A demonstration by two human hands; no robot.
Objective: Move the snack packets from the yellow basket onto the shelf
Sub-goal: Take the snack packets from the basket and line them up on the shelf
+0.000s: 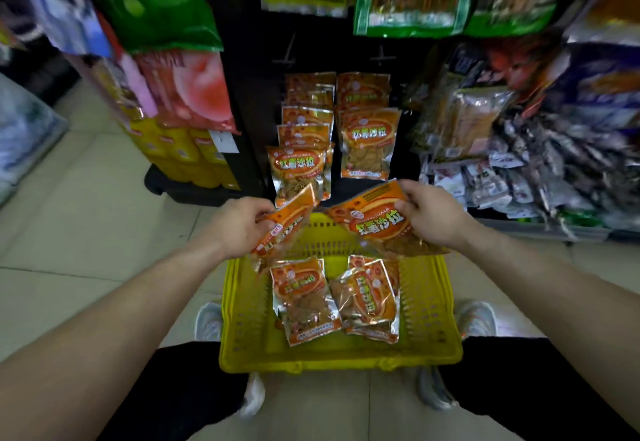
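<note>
Left grip [239, 225] pinches one orange packet [285, 227] by its edge, fingers curled. Right grip [431, 212] holds a second packet [375, 224] the same way. Both are over the far rim of the yellow basket [429, 302], a rectangular plastic crate with perforated walls. Two more packets [303, 298] lie flat side by side inside it. All four are crinkly, glossy foil pouches. On the shelf [353, 187] beyond, matching packets stand in two overlapping rows [367, 142]; their number is unclear.
</note>
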